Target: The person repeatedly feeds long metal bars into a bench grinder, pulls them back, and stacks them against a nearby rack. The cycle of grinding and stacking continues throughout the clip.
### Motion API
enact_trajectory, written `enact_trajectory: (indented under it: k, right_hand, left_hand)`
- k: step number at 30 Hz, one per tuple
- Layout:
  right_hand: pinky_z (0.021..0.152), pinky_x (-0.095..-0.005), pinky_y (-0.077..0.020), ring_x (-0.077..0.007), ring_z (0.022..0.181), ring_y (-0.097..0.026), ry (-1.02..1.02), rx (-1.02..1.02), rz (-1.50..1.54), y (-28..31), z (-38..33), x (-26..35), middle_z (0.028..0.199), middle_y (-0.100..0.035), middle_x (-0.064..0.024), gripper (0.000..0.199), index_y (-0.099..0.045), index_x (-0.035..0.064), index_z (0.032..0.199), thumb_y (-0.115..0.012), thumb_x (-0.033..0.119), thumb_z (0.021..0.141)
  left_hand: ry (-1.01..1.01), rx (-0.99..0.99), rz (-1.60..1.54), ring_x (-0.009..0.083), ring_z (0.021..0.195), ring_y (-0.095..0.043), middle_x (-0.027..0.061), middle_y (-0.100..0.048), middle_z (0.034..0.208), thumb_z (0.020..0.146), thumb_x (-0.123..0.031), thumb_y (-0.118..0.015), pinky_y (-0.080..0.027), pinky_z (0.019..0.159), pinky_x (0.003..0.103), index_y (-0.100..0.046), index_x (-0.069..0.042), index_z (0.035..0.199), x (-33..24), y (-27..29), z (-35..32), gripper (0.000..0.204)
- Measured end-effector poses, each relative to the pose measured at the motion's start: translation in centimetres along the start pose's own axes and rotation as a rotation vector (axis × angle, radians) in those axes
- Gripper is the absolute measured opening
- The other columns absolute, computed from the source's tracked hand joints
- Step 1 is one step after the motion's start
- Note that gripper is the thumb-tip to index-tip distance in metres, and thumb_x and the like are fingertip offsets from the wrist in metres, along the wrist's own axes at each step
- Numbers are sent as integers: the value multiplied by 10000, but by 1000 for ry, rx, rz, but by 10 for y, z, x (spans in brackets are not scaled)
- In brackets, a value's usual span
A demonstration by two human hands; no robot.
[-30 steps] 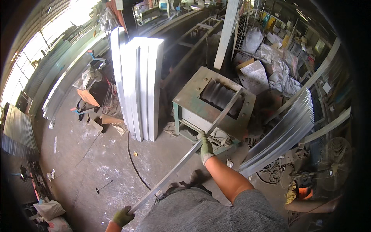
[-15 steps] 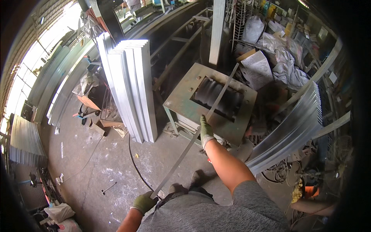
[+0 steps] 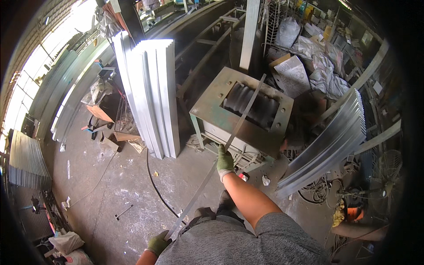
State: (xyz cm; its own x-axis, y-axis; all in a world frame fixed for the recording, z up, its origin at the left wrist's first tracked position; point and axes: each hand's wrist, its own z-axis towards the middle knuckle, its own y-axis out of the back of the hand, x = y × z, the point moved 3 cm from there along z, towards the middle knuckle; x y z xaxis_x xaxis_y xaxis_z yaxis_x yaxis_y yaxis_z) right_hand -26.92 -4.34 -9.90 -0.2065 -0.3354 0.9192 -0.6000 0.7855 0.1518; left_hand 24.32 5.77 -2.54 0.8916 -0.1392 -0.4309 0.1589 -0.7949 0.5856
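While the left grip (image 3: pixel 159 243) and the right grip (image 3: pixel 225 161), both hands in olive-green fabric gloves, are wrapped around it, a long narrow grey metal bar (image 3: pixel 241 121) slants from the lower left up toward the right. It looks slim and nearly straight, dull and darker along the upper stretch, paler and more silvery toward the lower end.

The right grip clasps the bar around its middle, just before the front edge of a boxy greenish-grey metal machine (image 3: pixel 212 106). Beyond that grip, the bar reaches over the machine's flat top and crosses above the dark ribbed rollers (image 3: pixel 267 112) in its rectangular opening; whether it touches them, I cannot tell. The left grip is clenched on the near end, beside the person's grey short-sleeved shirt (image 3: pixel 221 243). Between the two grips, the bar spans above the grey concrete floor (image 3: pixel 101 190).
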Motion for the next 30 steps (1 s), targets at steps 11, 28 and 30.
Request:
enact_trajectory:
  k: [11,28,30]
  right_hand:
    - [1007,-480,-540,-446,1184,-702,12,-4,-94,-29,-74,-47,1236,-752,-276,815,-651,-48,1316,-558,720,1058]
    - [1064,-486,-544,-468,1300,-674,-31,2,-170,-33,-88,-42,1371,-718,-302,867,-608,-45,1425,-535,736,1056]
    - [1081,-484,-535,-464,1310,-669,16,53,-128,-14,-44,-6,1401,-704,-303,931,-607,-42,1463,-530,780,1033]
  left_hand:
    - [-81,41,-223,447,1181,-730,203,-775,1256,988,-438,-731,-580,981,495,-683,-201,1416,118,-38,-24,491]
    - [-14,24,-143,448,1147,-737,212,-781,1195,1023,-483,-665,-580,969,532,-719,-159,1290,125,-37,-23,424]
    - [18,43,103,473,1125,-731,223,-778,1192,1038,-466,-635,-582,945,569,-717,-148,1262,73,-23,10,397]
